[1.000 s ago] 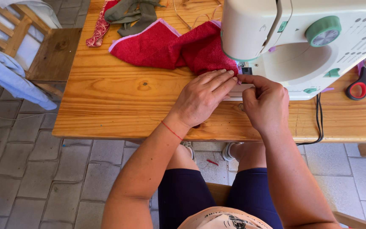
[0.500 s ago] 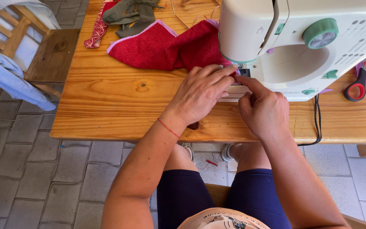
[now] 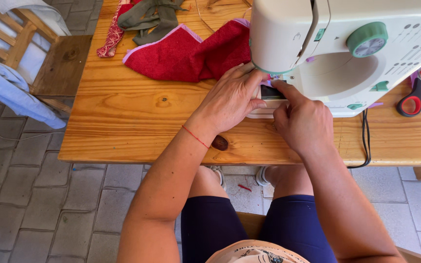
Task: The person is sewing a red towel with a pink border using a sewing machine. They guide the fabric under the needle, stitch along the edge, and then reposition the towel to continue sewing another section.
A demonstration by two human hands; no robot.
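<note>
While the white sewing machine (image 3: 347, 53) stands across the far side of the wooden desk (image 3: 123, 126), the red cloth (image 3: 191, 53) trails left from its needle area, long axis along the desk. The left hand (image 3: 232, 100) lies flat, ungripping, beside the needle plate; the right hand (image 3: 300, 117), half-curled, fingertip-presses there. Since a second ago the left fingers have shifted further under the machine head.

Bright daylight, sharp throughout. Sun glares hard on the table's (image 3: 123, 117) right edge by the scissors (image 3: 415, 97); under the table lies soft shadow. Straight lines bow slightly at the corners.
</note>
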